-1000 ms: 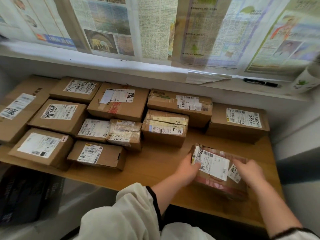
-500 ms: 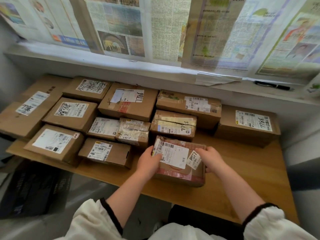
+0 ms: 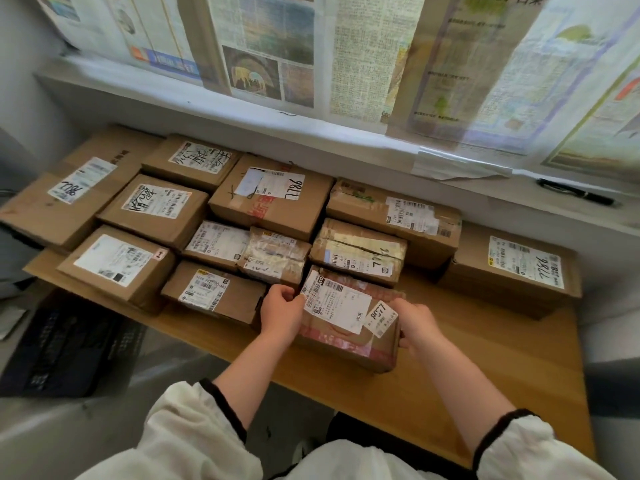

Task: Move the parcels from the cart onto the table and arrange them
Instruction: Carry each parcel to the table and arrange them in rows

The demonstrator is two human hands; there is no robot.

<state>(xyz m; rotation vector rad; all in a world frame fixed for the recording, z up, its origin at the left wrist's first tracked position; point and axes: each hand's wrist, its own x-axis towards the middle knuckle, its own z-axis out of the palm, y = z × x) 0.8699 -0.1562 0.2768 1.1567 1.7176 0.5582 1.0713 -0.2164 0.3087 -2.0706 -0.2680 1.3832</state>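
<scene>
A small cardboard parcel (image 3: 349, 327) with pink tape and two white labels lies on the wooden table (image 3: 485, 368), close behind a taped parcel (image 3: 360, 251) and beside a low labelled parcel (image 3: 214, 292). My left hand (image 3: 280, 313) grips its left end. On the opposite end my right hand (image 3: 417, 323) holds it with fingers curled round the side. Several brown parcels fill the table's left and back in rows. A wider box (image 3: 512, 268) sits alone at the right.
A newspaper-covered window and sill run behind the table, with a black pen (image 3: 575, 197) on the sill. A dark crate (image 3: 65, 344) sits on the floor at the left. Bare tabletop shows at the front right.
Both hands slid the pink-taped parcel from the table's right front leftward and back, up against the row of parcels. The camera view shifted left with it.
</scene>
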